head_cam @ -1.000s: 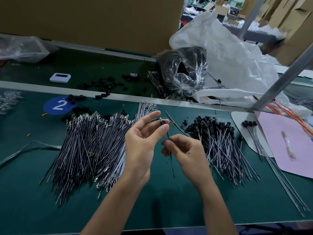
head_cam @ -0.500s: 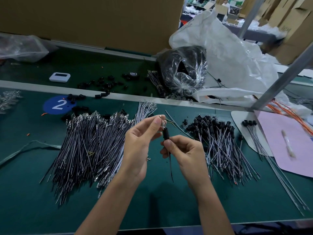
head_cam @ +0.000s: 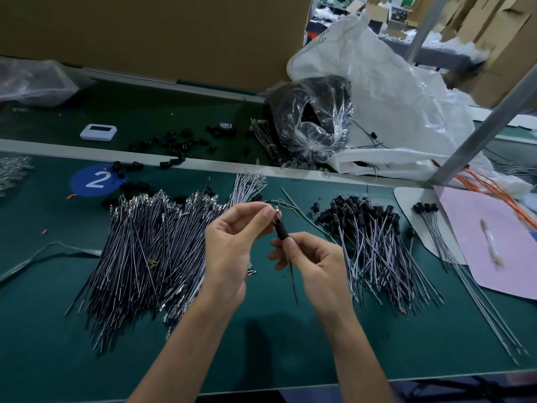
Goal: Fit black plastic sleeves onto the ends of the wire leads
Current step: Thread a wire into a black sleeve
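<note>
Looking down at a green workbench (head_cam: 43,330), you see at far left a blue round sticker (head_cam: 84,186) marked 2, with loose black parts (head_cam: 128,165) scattered near it. Just right of that lies a broad heap of bare wire leads (head_cam: 151,251), metal tips pointing away from you. Your left hand (head_cam: 232,245) is raised over the heap's right edge, thumb and forefinger pinching the metal tip of a single wire lead (head_cam: 294,283). A black sleeve (head_cam: 281,231) sits on that lead just below the tip, between your two hands, slightly tilted. Your right hand (head_cam: 315,257) pinches the sleeve's lower end between thumb and forefinger, other fingers curled; the rest of the lead hangs down from it above the bench. Right of your hands lies a smaller heap of sleeved leads (head_cam: 377,251), black caps at the far end. Farther right, a small bunch (head_cam: 425,207) of capped leads rests beside a pink sheet (head_cam: 494,257). Behind, a clear bag of black parts (head_cam: 313,120) lies against a big white bag (head_cam: 401,91)
</note>
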